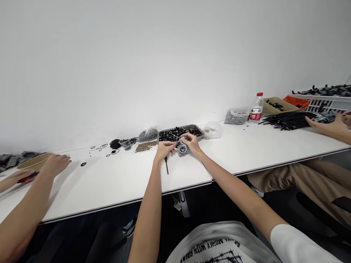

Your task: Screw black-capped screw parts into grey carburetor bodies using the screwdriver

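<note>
My left hand [165,149] is closed, its thumb and fingertips pinched against the near side of a silver-grey metal carburetor [182,149]. From beneath that hand a thin black screwdriver [166,167] points down toward the table's front edge; its upper end is hidden by the fingers. Any small part between the left fingertips is too small to make out. My right hand [191,142] grips the carburetor from the right and top, and its round opening faces me. Directly behind both hands stands a metal tray [200,130] heaped with small black and brass-coloured parts.
Small brass parts [145,146], black rings [115,151] and a clear cup [125,144] lie left. Right are plastic bags [212,130], a bottle [255,110] and black hoses [290,121]. Co-workers' hands [56,165] work at both sides; the wall [173,62] rises behind.
</note>
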Demonstrator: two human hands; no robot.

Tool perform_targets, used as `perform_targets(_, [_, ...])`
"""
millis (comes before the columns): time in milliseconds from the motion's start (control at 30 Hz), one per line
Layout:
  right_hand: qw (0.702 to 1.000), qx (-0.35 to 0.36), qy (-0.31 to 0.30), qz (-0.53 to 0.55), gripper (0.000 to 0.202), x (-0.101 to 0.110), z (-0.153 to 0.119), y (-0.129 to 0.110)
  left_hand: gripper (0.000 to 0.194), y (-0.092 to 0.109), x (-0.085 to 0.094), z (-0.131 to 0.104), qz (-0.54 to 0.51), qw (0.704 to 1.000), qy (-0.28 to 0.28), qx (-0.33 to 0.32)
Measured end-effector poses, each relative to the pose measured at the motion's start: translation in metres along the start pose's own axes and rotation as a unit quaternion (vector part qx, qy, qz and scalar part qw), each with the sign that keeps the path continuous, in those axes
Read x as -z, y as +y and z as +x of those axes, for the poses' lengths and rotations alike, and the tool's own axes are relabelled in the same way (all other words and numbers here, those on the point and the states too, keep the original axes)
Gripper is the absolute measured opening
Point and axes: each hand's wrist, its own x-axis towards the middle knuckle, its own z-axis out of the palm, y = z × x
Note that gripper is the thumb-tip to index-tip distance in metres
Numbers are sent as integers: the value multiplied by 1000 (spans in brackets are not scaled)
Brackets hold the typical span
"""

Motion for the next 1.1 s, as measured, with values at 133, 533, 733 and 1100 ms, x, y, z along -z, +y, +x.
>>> perform_targets(133, [1000, -13, -4, 9, 25, 0, -1, -1, 35, 1, -1, -1, 0, 1000, -3, 4])
perform_targets(533, [970, -163, -163, 71, 25, 5, 0, -3, 35, 2, 1, -3, -11, 1000, 24, 1])
perform_targets(733, [931, -250, -251, 88, 28, 9, -4, -5, 33, 3, 0, -3, -5, 1000, 21, 2])
perform_targets(1100, [902, -295, -297, 110, 35, 8, -4, -2, 41, -3, 3, 1, 152, 974, 169, 19])
